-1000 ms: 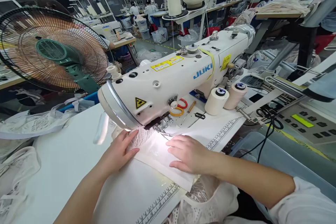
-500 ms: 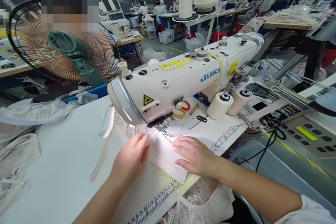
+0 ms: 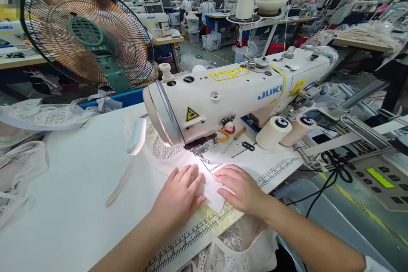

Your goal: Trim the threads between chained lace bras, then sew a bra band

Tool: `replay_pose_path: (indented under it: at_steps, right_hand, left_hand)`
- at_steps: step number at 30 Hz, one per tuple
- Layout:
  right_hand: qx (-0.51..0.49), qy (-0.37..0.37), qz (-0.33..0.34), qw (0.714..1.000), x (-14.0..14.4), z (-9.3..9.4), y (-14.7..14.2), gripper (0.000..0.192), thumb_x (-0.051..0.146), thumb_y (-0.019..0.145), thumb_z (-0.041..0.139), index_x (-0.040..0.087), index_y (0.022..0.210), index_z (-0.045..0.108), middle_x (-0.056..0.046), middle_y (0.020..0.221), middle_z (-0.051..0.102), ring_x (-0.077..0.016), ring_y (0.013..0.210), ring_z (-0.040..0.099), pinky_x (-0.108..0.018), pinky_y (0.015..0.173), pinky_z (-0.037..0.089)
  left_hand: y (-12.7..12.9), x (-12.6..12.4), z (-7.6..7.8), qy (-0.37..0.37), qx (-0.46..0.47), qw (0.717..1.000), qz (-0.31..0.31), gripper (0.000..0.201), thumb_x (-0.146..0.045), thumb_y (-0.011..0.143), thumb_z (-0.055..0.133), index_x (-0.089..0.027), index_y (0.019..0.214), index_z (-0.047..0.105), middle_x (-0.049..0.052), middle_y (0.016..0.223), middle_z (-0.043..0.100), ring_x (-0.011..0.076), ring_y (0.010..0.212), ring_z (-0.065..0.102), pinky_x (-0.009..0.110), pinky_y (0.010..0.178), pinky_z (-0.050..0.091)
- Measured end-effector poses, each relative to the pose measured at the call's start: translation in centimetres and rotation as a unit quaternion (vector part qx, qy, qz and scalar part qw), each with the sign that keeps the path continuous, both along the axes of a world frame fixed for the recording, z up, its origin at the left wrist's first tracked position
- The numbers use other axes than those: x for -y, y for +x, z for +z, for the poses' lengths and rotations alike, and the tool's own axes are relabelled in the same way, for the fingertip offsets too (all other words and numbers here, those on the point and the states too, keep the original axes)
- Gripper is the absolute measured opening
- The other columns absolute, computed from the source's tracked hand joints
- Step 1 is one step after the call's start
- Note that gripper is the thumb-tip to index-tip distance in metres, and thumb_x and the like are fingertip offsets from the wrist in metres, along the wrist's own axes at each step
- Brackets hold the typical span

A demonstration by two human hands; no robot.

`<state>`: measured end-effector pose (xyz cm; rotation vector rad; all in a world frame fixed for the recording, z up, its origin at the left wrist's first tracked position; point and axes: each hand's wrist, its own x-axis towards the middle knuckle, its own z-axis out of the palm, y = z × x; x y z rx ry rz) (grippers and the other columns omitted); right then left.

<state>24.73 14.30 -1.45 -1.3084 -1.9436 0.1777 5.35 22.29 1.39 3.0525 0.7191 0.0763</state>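
Note:
A white fabric piece (image 3: 208,189) with lace (image 3: 164,148) at its far side lies under the needle area of a white sewing machine (image 3: 219,102). My left hand (image 3: 180,191) rests flat on the fabric, fingers spread and pointing toward the presser foot. On the fabric's right edge lies my right hand (image 3: 240,189), its fingers stretched out and slightly apart. The presser foot (image 3: 200,151) is just beyond my fingertips. A thin pale strip (image 3: 119,185) trails on the table to the left.
Scissors (image 3: 223,135), an awl (image 3: 236,138), a small black blade (image 3: 248,146) and thread cones (image 3: 274,132) sit right of the needle. Lace garments (image 3: 22,178) lie at the left, more lace (image 3: 236,246) hangs over the front edge. A fan (image 3: 89,34) stands behind.
My left hand has come nearer and flattened onto the fabric, its fingers spreading. My right hand stays about where it was. The camera view has shifted slightly left.

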Motion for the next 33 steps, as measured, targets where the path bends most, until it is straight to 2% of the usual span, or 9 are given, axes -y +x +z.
replay_pose_path:
  at_steps: [4, 7, 11, 14, 19, 23, 28, 30, 33]
  right_hand:
    - [0.005, -0.006, 0.003, 1.000, 0.0, -0.1, 0.0, 0.016, 0.025, 0.083, 0.049, 0.015, 0.088, 0.060, -0.009, 0.093, 0.065, -0.0204, 0.089, 0.056, -0.036, 0.079, 0.050]
    - [0.020, -0.013, 0.014, 1.000, 0.0, -0.1, 0.0, 0.017, 0.026, 0.083, 0.048, 0.015, 0.089, 0.060, -0.009, 0.095, 0.065, -0.0203, 0.090, 0.055, -0.037, 0.081, 0.049]
    - [0.061, -0.023, 0.044, 0.997, 0.0, -0.1, 0.3, 0.022, 0.031, 0.084, 0.047, 0.015, 0.095, 0.059, -0.010, 0.102, 0.063, -0.0212, 0.096, 0.053, -0.038, 0.083, 0.047]
    - [0.101, -0.040, 0.070, 0.992, 0.3, 0.0, 0.5, 0.025, 0.033, 0.084, 0.047, 0.015, 0.096, 0.060, -0.009, 0.104, 0.062, -0.0219, 0.098, 0.051, -0.038, 0.083, 0.046]
    - [0.150, -0.068, 0.092, 0.982, 1.0, 0.3, 1.0, 0.026, 0.035, 0.084, 0.049, 0.017, 0.099, 0.060, -0.006, 0.110, 0.061, -0.0218, 0.104, 0.047, -0.037, 0.085, 0.043]
    - [0.175, -0.093, 0.100, 0.975, 1.4, 0.7, 1.3, 0.029, 0.039, 0.084, 0.050, 0.017, 0.100, 0.060, -0.005, 0.112, 0.061, -0.0209, 0.107, 0.046, -0.036, 0.088, 0.040]
    - [0.196, -0.112, 0.114, 0.967, 1.7, 1.1, 1.3, 0.032, 0.042, 0.084, 0.049, 0.017, 0.101, 0.061, -0.005, 0.115, 0.061, -0.0211, 0.107, 0.046, -0.037, 0.089, 0.038]
    - [0.191, -0.107, 0.115, 0.969, 1.7, 1.1, 1.3, 0.032, 0.042, 0.084, 0.049, 0.017, 0.100, 0.061, -0.005, 0.115, 0.061, -0.0217, 0.107, 0.047, -0.037, 0.089, 0.038]
    - [0.183, -0.100, 0.114, 0.971, 1.8, 1.1, 1.2, 0.030, 0.040, 0.084, 0.050, 0.016, 0.098, 0.061, -0.004, 0.113, 0.062, -0.0223, 0.105, 0.048, -0.037, 0.087, 0.039]
  left_hand:
    - [0.1, 0.1, 0.4, -0.035, 0.028, 0.999, -0.012, 0.029, -0.032, 0.084, 0.045, -0.017, 0.103, 0.059, 0.014, 0.114, 0.060, 0.0294, 0.105, 0.054, 0.056, 0.092, 0.037]
    - [0.1, 0.4, 0.2, -0.053, 0.067, 0.996, -0.025, 0.025, -0.033, 0.085, 0.042, -0.018, 0.083, 0.062, 0.011, 0.103, 0.063, 0.0259, 0.096, 0.057, 0.056, 0.094, 0.034]
    - [0.2, 0.7, -0.2, -0.041, 0.090, 0.994, -0.050, 0.033, -0.030, 0.085, 0.042, -0.018, 0.060, 0.058, 0.009, 0.092, 0.063, 0.0214, 0.082, 0.058, 0.048, 0.091, 0.041]
    - [0.4, 1.0, -0.5, -0.017, 0.083, 0.995, -0.052, 0.034, -0.025, 0.085, 0.042, -0.018, 0.056, 0.058, 0.009, 0.085, 0.063, 0.0206, 0.076, 0.058, 0.038, 0.075, 0.049]
    - [0.5, 1.6, -0.7, -0.013, 0.066, 0.997, -0.046, 0.017, -0.025, 0.083, 0.048, -0.016, 0.081, 0.062, 0.010, 0.092, 0.064, 0.0229, 0.075, 0.057, 0.036, 0.063, 0.047]
    - [0.0, 1.8, -1.0, -0.009, 0.019, 0.998, -0.058, 0.031, -0.024, 0.083, 0.048, -0.019, 0.113, 0.055, 0.008, 0.120, 0.057, 0.0251, 0.088, 0.056, 0.038, 0.069, 0.044]
    - [-0.7, 1.9, -1.9, -0.025, 0.028, 0.997, -0.072, 0.034, -0.026, 0.085, 0.043, -0.021, 0.118, 0.054, 0.006, 0.126, 0.055, 0.0264, 0.107, 0.052, 0.046, 0.095, 0.034]
    - [-0.8, 1.9, -2.0, -0.022, 0.036, 0.995, -0.087, 0.037, -0.024, 0.086, 0.040, -0.018, 0.121, 0.052, 0.007, 0.128, 0.053, 0.0257, 0.117, 0.045, 0.044, 0.102, 0.028]
    - [-0.9, 1.9, -2.0, -0.029, 0.017, 0.992, -0.124, 0.040, -0.017, 0.085, 0.038, -0.011, 0.122, 0.050, 0.010, 0.131, 0.050, 0.0262, 0.122, 0.042, 0.039, 0.102, 0.031]
